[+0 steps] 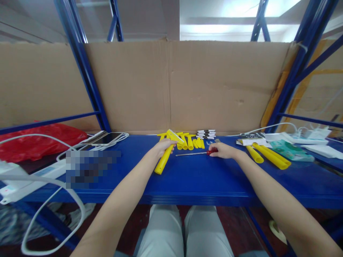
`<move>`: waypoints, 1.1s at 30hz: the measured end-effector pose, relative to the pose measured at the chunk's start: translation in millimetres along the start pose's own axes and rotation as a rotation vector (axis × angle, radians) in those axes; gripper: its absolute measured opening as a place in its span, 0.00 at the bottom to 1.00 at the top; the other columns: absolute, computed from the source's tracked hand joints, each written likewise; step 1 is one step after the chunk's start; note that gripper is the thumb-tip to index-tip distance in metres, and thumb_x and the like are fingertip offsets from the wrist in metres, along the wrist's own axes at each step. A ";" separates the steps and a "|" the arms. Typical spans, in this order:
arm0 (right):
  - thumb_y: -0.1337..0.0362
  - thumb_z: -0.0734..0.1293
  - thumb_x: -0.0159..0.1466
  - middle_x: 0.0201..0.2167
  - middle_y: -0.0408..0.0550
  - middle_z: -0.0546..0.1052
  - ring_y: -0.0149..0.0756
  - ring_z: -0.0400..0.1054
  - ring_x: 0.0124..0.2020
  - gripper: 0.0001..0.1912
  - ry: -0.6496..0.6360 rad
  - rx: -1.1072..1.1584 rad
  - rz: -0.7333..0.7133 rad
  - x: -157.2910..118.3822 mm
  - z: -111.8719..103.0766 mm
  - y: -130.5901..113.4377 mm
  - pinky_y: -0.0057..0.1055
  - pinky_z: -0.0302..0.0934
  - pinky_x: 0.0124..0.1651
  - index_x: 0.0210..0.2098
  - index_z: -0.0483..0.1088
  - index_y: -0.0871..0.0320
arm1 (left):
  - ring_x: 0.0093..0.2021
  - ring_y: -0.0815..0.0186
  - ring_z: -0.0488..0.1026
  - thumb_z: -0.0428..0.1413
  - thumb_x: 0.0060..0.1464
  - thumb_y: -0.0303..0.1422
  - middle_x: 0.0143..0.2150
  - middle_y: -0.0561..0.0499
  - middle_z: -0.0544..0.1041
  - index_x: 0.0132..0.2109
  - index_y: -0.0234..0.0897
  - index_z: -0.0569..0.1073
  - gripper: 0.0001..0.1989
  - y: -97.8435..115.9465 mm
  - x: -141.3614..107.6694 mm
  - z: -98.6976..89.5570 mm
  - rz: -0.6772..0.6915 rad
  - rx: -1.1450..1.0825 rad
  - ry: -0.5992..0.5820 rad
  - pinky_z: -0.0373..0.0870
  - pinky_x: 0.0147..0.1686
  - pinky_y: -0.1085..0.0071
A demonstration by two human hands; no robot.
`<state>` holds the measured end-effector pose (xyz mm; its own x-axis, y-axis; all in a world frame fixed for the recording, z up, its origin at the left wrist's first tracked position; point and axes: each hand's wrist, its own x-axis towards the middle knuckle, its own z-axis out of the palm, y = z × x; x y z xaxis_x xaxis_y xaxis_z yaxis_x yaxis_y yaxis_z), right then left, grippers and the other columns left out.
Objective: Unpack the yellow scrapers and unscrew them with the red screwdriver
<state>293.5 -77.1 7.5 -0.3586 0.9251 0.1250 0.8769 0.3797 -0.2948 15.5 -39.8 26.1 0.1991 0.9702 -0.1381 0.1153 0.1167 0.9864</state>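
Note:
My left hand (164, 145) is closed around a yellow T-shaped plastic scraper (164, 161), its wide head up and its round handle slanting down toward me. My right hand (223, 150) grips the red handle of a screwdriver (191, 154), whose long metal shaft points left, close to the blue tabletop (198, 178). Behind and between my hands lie several more yellow T-shaped scrapers (190, 142). Beside them are small yellow plastic pieces (198, 144) and a stack of small black-and-white packets (205, 134).
At right lie yellow tubes (272, 156), a green plastic bag (291, 150) and white papers. A red bag (45, 141), a phone-like dark slab (107, 138), white cables and a power strip (34, 182) fill the left. A cardboard panel (134, 85) closes the back, between blue posts.

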 end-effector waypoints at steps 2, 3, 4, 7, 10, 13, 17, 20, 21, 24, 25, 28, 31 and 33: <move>0.63 0.65 0.53 0.30 0.47 0.75 0.36 0.67 0.32 0.07 0.029 0.015 -0.027 -0.8 -1.9 -0.2 0.32 0.60 0.36 0.31 0.68 0.58 | 0.14 0.75 0.60 0.52 0.52 0.23 0.18 0.57 0.65 0.28 0.34 0.65 0.06 -0.5 2.0 -1.3 -0.005 -0.004 0.048 0.57 0.13 0.77; 0.62 0.65 0.53 0.30 0.47 0.75 0.36 0.67 0.32 0.07 0.047 0.018 -0.043 -1.3 -3.2 0.2 0.32 0.60 0.37 0.31 0.68 0.57 | 0.14 0.75 0.60 0.53 0.52 0.23 0.18 0.57 0.65 0.29 0.33 0.65 0.05 -0.8 3.2 -2.0 -0.003 -0.010 0.075 0.58 0.14 0.77; 0.62 0.65 0.53 0.30 0.47 0.75 0.36 0.67 0.32 0.07 0.068 0.023 -0.059 -1.8 -4.5 1.0 0.32 0.60 0.37 0.31 0.68 0.57 | 0.14 0.75 0.60 0.53 0.51 0.23 0.19 0.57 0.65 0.29 0.33 0.66 0.04 -1.1 4.4 -2.7 0.000 -0.020 0.099 0.59 0.14 0.77; 0.60 0.64 0.53 0.31 0.48 0.75 0.37 0.68 0.33 0.08 0.151 0.066 -0.096 -2.8 -8.3 4.6 0.33 0.61 0.38 0.31 0.67 0.58 | 0.15 0.75 0.61 0.53 0.50 0.22 0.19 0.56 0.66 0.29 0.33 0.67 0.04 -1.9 7.3 -4.1 0.019 -0.061 0.132 0.61 0.15 0.77; 0.58 0.63 0.54 0.32 0.49 0.75 0.37 0.68 0.34 0.10 0.260 0.095 -0.103 -2.8 -10.2 6.9 0.33 0.61 0.39 0.31 0.67 0.58 | 0.15 0.75 0.61 0.53 0.49 0.21 0.19 0.55 0.66 0.28 0.32 0.66 0.05 -1.7 7.3 -3.6 0.050 -0.094 0.115 0.60 0.15 0.77; 0.59 0.63 0.55 0.33 0.49 0.76 0.38 0.68 0.34 0.09 0.332 0.066 -0.081 -1.8 -10.2 6.4 0.33 0.61 0.39 0.32 0.67 0.57 | 0.15 0.74 0.62 0.53 0.48 0.21 0.19 0.55 0.67 0.29 0.32 0.67 0.04 -1.2 5.1 -1.4 0.069 -0.087 0.100 0.60 0.15 0.77; 0.61 0.62 0.55 0.33 0.50 0.76 0.38 0.69 0.34 0.08 0.337 0.017 -0.040 -0.7 -9.2 4.5 0.33 0.61 0.39 0.32 0.67 0.58 | 0.16 0.74 0.62 0.53 0.48 0.21 0.19 0.54 0.68 0.31 0.32 0.68 0.03 -1.4 2.6 1.0 0.072 -0.046 0.099 0.60 0.15 0.77; 0.62 0.62 0.55 0.32 0.51 0.76 0.38 0.69 0.34 0.07 0.333 -0.019 -0.008 -0.8 -8.8 4.4 0.33 0.60 0.39 0.31 0.67 0.58 | 0.15 0.74 0.62 0.53 0.48 0.21 0.18 0.55 0.67 0.32 0.32 0.69 0.03 -1.5 1.9 1.7 0.066 -0.016 0.109 0.60 0.15 0.77; 0.62 0.62 0.55 0.32 0.50 0.75 0.38 0.69 0.34 0.06 0.336 -0.025 -0.002 -1.0 -8.8 4.5 0.32 0.60 0.39 0.30 0.66 0.58 | 0.15 0.74 0.62 0.53 0.48 0.21 0.18 0.55 0.67 0.31 0.32 0.69 0.03 -1.5 1.9 1.9 0.067 -0.009 0.114 0.60 0.15 0.77; 0.62 0.62 0.55 0.33 0.50 0.75 0.38 0.69 0.34 0.06 0.342 -0.028 -0.001 -1.1 -8.8 4.7 0.32 0.60 0.39 0.30 0.66 0.57 | 0.15 0.75 0.62 0.53 0.49 0.22 0.19 0.55 0.67 0.30 0.32 0.68 0.03 -1.6 1.9 2.8 0.074 0.005 0.122 0.60 0.15 0.77; 0.62 0.62 0.55 0.33 0.50 0.75 0.38 0.69 0.34 0.06 0.341 -0.027 -0.005 -0.9 -8.7 4.6 0.32 0.60 0.39 0.30 0.66 0.57 | 0.15 0.75 0.62 0.53 0.49 0.22 0.19 0.55 0.67 0.30 0.32 0.68 0.03 -1.7 2.1 3.2 0.075 0.011 0.124 0.60 0.15 0.77; 0.61 0.62 0.55 0.33 0.50 0.76 0.37 0.69 0.34 0.07 0.336 -0.023 -0.017 -0.1 -8.1 4.8 0.31 0.60 0.38 0.31 0.67 0.57 | 0.15 0.74 0.61 0.53 0.49 0.22 0.18 0.55 0.67 0.29 0.32 0.68 0.03 -2.1 2.5 4.2 0.072 0.025 0.123 0.60 0.15 0.77; 0.62 0.63 0.55 0.33 0.49 0.76 0.37 0.69 0.34 0.07 0.334 -0.031 -0.023 0.7 -7.2 5.6 0.31 0.60 0.38 0.32 0.67 0.57 | 0.15 0.74 0.61 0.53 0.49 0.22 0.18 0.55 0.66 0.28 0.32 0.67 0.04 -2.1 1.9 4.9 0.077 0.046 0.131 0.60 0.15 0.77; 0.62 0.63 0.55 0.34 0.50 0.76 0.38 0.69 0.34 0.07 0.335 -0.048 -0.020 1.1 -6.6 6.0 0.32 0.60 0.39 0.32 0.68 0.57 | 0.16 0.74 0.61 0.53 0.49 0.21 0.18 0.55 0.66 0.27 0.33 0.67 0.05 -1.9 1.1 5.3 0.076 0.069 0.146 0.60 0.15 0.77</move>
<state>300.4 -73.8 12.2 -0.2573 0.8620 0.4368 0.8876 0.3895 -0.2457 20.6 -40.1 23.6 0.0672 0.9968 -0.0440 0.1724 0.0318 0.9845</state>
